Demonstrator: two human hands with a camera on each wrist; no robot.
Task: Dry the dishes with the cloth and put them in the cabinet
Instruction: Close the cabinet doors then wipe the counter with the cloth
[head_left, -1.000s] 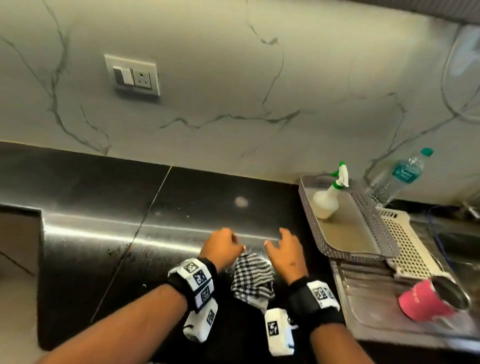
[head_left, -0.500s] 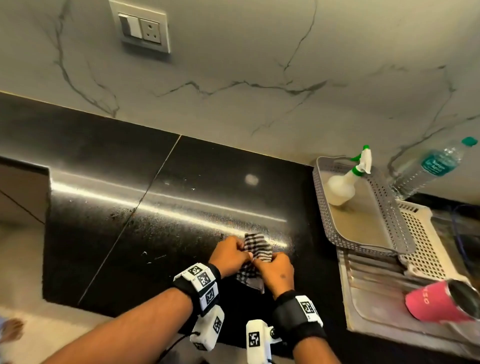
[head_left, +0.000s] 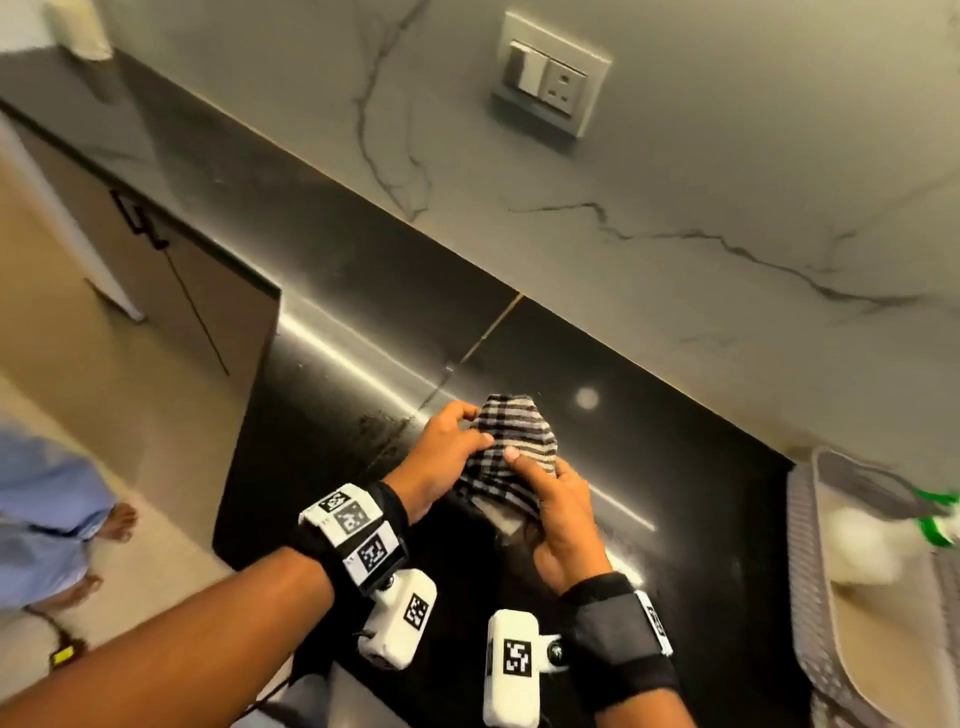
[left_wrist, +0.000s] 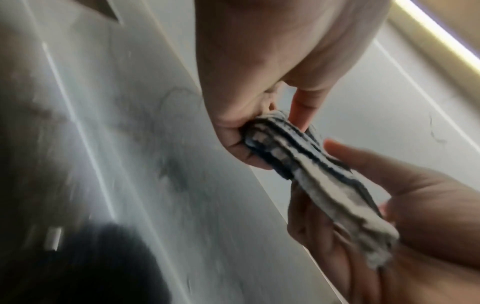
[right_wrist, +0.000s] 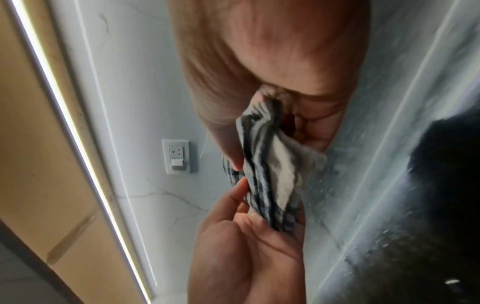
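Over the black countertop (head_left: 675, 467), left hand (head_left: 441, 462) and right hand (head_left: 558, 514) both pinch the checked cloth (head_left: 511, 447); soft, floppy, light, so probably best grabbed by its edges.

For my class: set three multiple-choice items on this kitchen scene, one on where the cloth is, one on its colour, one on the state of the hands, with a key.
1. Where is the cloth?
A. in the grey basket
B. between both hands over the black counter
C. on the floor

2. What pattern does the cloth have?
A. plain red
B. dark and white check
C. yellow dots

3. What are the hands doing?
A. both hold the cloth
B. both hang idle
C. one holds a cup

Key: B, it is held above the counter; B, checked stripes show; A, left hand and right hand both have a grip on it.
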